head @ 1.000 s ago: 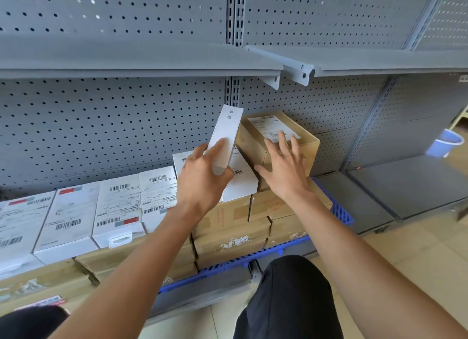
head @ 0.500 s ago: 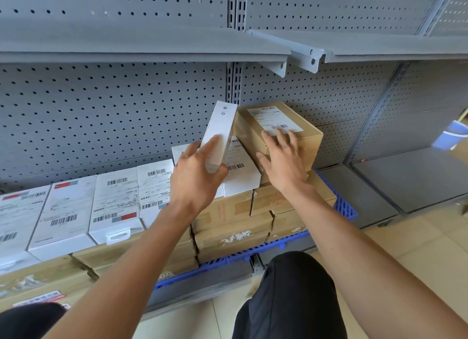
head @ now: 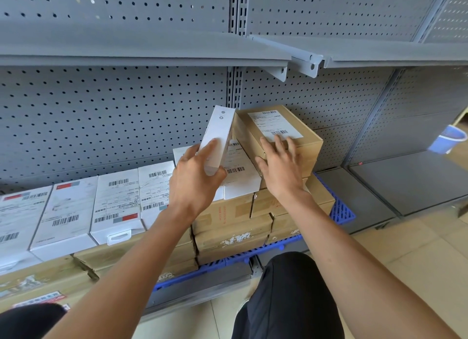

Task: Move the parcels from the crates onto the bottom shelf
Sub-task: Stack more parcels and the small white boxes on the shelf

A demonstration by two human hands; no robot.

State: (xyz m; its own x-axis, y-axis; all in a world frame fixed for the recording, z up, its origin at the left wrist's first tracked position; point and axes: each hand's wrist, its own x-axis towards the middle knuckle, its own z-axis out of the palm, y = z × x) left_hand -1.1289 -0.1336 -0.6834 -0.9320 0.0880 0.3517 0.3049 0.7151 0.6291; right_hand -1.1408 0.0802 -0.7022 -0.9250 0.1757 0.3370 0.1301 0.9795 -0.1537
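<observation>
My left hand grips a slim white box by its lower end and holds it on edge, tilted, against the left side of a brown labelled carton. My right hand lies flat with spread fingers on that carton's near top and front. The carton sits on top of stacked brown cartons. Flat white parcels lie under the slim box. Further white labelled parcels form a row to the left on the bottom shelf.
A blue plastic pallet shows under the brown cartons. A grey shelf board hangs overhead, with pegboard behind. The bare bottom shelf runs to the right. A blue cup stands at the right edge. My dark-trousered knee is near the shelf front.
The view has shifted slightly. My left hand has brought the slim white box closer against the brown carton; my right hand stays on the carton.
</observation>
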